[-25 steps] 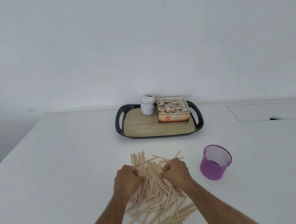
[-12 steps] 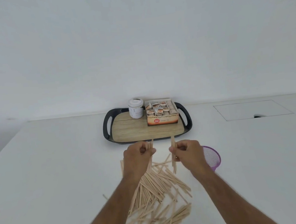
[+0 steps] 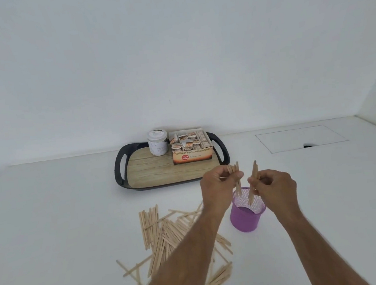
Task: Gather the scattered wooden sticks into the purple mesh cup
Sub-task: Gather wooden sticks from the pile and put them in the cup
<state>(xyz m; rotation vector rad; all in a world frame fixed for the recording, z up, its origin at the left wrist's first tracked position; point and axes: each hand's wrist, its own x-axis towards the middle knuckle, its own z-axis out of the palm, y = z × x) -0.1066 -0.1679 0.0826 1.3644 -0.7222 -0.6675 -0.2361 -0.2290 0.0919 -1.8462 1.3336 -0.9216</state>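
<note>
Now hands (image 3: 247,186) pinching sticks (image 3: 253,181), seemingly over purple cup (image 3: 246,219)

Your purple mesh cup (image 3: 247,217) reads solid lilac outside, fine grid weave inside. Wooden sticks (image 3: 159,235) pale tan, unpatterned. Table (image 3: 52,226) plain white. Tray (image 3: 125,172): glossy black rim, light wood-grain floor. Jar (image 3: 157,142) white with grey lettering. Box (image 3: 193,157) orange-brown with a red round badge.
</note>
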